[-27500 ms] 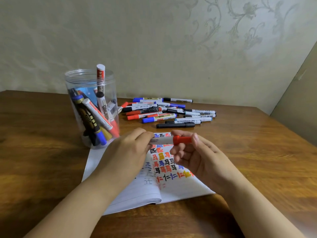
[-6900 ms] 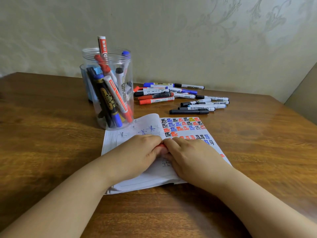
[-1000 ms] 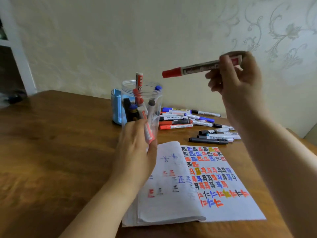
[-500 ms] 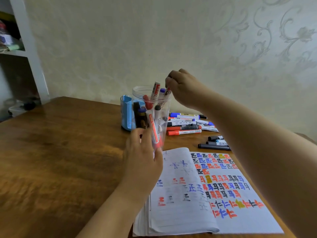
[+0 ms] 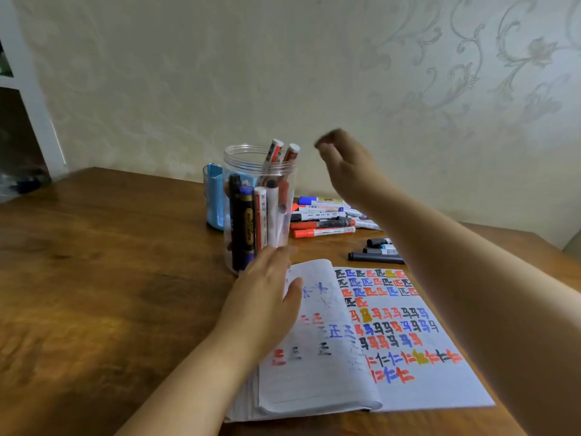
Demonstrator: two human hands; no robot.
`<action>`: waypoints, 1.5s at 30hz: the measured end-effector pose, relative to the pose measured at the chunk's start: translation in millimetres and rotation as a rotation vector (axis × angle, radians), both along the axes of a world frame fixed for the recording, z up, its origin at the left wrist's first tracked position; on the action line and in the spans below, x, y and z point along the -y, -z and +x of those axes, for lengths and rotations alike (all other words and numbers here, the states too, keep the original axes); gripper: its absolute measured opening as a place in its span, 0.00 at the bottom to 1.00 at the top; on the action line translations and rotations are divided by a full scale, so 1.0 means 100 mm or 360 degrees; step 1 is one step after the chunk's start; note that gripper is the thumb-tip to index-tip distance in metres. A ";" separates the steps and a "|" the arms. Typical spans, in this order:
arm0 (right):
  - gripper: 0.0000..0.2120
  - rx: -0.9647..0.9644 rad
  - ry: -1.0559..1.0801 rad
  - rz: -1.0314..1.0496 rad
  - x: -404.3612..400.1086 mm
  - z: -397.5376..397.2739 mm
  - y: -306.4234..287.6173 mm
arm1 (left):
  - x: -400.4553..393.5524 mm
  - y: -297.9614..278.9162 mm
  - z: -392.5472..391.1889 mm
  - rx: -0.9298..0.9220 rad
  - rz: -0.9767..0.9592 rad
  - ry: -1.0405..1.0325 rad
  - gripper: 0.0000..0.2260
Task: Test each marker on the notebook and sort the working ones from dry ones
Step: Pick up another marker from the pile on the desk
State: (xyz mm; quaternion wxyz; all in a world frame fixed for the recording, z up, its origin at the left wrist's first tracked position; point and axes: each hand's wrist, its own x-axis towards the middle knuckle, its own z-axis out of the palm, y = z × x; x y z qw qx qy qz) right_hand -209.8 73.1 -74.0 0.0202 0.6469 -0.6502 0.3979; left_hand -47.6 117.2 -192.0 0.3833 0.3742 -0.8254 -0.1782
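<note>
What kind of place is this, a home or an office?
Probably a room in a home, though that is a guess. A wooden table stands against a wall with floral patterned wallpaper, and part of a white shelf unit shows at the left. An open notebook lies on the table.

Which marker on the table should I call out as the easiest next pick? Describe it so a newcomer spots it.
Start at the open notebook on the wooden table. Just beyond its top right edge lies an all-black marker, nearest the page. Unlike its neighbours with white labelled barrels, its barrel and cap are dark throughout.
</note>
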 end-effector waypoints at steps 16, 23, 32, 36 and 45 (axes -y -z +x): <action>0.15 -0.1087 0.0261 0.0906 0.46 -0.39 0.97 | 0.07 0.07 -0.08 0.0053 -0.0294 -0.0037 0.13; 0.16 -0.1238 0.0234 0.0818 0.34 -0.42 0.96 | 0.03 0.05 -0.07 0.0072 -0.0312 -0.0028 0.14; 0.11 -0.0962 -0.0217 0.0445 -1.13 -0.06 0.61 | -0.10 -0.06 -0.09 -0.0022 -0.0385 0.0065 0.16; 0.08 -0.1117 -0.0116 0.0398 -1.54 -0.03 0.83 | -0.24 -0.02 -0.16 0.0308 -0.0310 0.0381 0.17; 0.09 -0.1182 -0.0027 0.0209 -1.72 -0.03 1.22 | -0.45 0.00 -0.22 0.0588 -0.0031 0.0559 0.08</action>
